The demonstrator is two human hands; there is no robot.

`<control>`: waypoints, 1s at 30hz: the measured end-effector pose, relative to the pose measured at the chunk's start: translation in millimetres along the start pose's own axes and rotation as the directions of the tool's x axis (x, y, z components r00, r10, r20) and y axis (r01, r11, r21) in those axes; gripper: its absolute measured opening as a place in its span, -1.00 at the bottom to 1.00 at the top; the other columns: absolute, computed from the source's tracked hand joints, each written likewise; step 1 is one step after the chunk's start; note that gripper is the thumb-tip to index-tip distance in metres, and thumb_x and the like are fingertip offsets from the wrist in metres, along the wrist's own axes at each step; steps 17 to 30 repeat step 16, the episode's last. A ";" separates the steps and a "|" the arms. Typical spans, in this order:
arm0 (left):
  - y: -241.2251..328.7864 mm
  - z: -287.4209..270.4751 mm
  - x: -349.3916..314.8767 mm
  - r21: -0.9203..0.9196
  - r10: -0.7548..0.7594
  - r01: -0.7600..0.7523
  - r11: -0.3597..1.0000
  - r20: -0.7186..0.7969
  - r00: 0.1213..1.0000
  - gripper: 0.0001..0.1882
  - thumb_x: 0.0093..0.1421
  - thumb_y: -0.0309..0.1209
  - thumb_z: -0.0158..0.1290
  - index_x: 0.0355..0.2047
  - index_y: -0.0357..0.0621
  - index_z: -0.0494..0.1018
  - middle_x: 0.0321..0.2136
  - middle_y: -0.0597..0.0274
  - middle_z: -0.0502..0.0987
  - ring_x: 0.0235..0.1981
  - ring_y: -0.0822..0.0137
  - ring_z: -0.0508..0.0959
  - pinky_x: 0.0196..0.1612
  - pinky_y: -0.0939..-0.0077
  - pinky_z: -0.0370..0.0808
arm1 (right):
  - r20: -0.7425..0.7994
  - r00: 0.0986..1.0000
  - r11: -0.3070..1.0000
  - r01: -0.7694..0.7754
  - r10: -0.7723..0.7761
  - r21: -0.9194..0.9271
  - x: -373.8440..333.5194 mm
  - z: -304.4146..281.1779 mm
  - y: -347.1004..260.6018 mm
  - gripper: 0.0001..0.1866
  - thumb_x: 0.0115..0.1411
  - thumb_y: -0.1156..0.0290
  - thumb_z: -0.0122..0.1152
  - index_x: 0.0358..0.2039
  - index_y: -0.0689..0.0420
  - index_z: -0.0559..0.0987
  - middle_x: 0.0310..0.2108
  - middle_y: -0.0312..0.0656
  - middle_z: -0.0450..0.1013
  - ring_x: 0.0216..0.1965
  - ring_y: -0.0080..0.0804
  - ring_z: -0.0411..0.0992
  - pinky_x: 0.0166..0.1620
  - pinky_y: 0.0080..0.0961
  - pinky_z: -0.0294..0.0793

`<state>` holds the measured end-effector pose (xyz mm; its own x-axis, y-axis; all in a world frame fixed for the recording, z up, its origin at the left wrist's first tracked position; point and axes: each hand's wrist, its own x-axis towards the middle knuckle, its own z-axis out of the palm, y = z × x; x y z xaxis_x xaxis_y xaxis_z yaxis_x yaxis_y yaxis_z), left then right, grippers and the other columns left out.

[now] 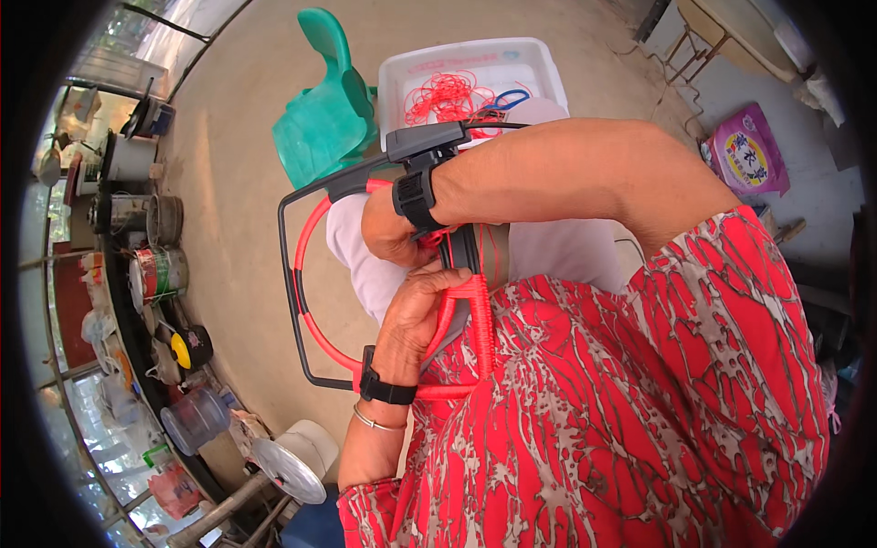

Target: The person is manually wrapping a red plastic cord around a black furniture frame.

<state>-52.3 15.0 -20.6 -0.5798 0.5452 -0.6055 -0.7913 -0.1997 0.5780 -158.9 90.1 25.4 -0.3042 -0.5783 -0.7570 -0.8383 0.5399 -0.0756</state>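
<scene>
Across my lap lies a frame [289, 265] of black bars, with a red ring [317, 332] inside it and bars tightly wrapped in red cord [483, 338]. My left hand [422, 306] grips the frame beside the wrapped part, its thumb laid over a bar. Just beyond it, my right hand [391, 234] is closed, with loose strands of red cord at its fingers; its fingertips are mostly hidden. Black straps circle both wrists, and a dark device sits on the right one. Ahead of my knees, a white tub [548, 78] holds tangled red cord [448, 96] and blue-handled scissors [508, 99].
A green plastic chair [315, 137] stands left of the tub. Pots, buckets and a clear plastic jug [195, 421] line a shelf along the left. A round metal lid [289, 470] is at the lower left. On the right are a purple package [747, 151] and a table [744, 36].
</scene>
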 end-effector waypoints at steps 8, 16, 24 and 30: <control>6.2 11.9 -5.6 0.016 -0.043 0.044 0.999 -0.061 0.997 -0.70 0.07 -0.67 0.06 -0.14 -0.37 0.45 -0.25 0.15 0.55 -0.27 0.31 0.56 -0.12 0.45 0.51 | -0.122 0.985 0.993 0.121 -0.122 -0.014 26.2 17.5 8.7 -0.71 -0.28 0.43 0.31 -0.42 0.08 0.70 -0.43 -0.13 0.58 -0.42 -0.22 0.52 -0.39 -0.28 0.48; -0.4 -0.1 0.1 0.023 -0.009 0.010 1.000 -0.031 0.999 -0.69 0.09 -0.64 0.07 -0.10 -0.36 0.43 -0.24 0.16 0.55 -0.23 0.30 0.55 -0.04 0.40 0.47 | -0.075 0.994 0.993 0.085 -0.079 0.085 32.2 17.2 5.3 -0.68 -0.16 0.41 0.18 -0.31 0.07 0.68 -0.32 -0.09 0.57 -0.29 -0.19 0.52 -0.27 -0.22 0.48; -0.4 -0.1 0.1 0.023 -0.009 0.010 1.000 -0.031 0.999 -0.69 0.09 -0.64 0.07 -0.10 -0.36 0.43 -0.24 0.16 0.55 -0.23 0.30 0.55 -0.04 0.40 0.47 | -0.075 0.994 0.993 0.085 -0.079 0.085 32.2 17.2 5.3 -0.68 -0.16 0.41 0.18 -0.31 0.07 0.68 -0.32 -0.09 0.57 -0.29 -0.19 0.52 -0.27 -0.22 0.48; -0.4 -0.1 0.1 0.023 -0.009 0.010 1.000 -0.031 0.999 -0.69 0.09 -0.64 0.07 -0.10 -0.36 0.43 -0.24 0.16 0.55 -0.23 0.30 0.55 -0.04 0.40 0.47 | -0.075 0.994 0.993 0.085 -0.079 0.085 32.2 17.2 5.3 -0.68 -0.16 0.41 0.18 -0.31 0.07 0.68 -0.32 -0.09 0.57 -0.29 -0.19 0.52 -0.27 -0.22 0.48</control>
